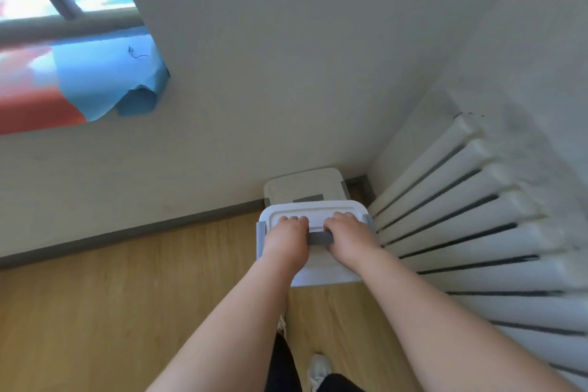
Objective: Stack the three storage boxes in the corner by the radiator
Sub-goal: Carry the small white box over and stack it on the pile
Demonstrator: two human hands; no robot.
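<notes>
- Holding the near white box (321, 267) by its front edge, we have both hands curled over the lid rim, one on either side of the grey latch (319, 238).
- Our left hand (286, 237) is closed on the rim left of the latch, fingers (293, 219) hooked onto the lid top; we cannot see the thumb.
- Our right hand (348, 235) grips the same way just right of the latch, fingers (343, 216) bent over the lid; both hands sit equally near the box.
- Beyond our fingertips, the corner box (305, 184) sits against the wall, partly hidden by the box we hold; its long axis runs left to right, matching ours.
- Whether the held box rests on the floor or hangs in the air, we cannot tell; a third box is not in view.
- We judge the next move goes forward from the fingers, onto that far lid.
- The wooden floor (127, 296) lies left of our hands, and the radiator (477, 226) stands close to the right, leaving little side room.
</notes>
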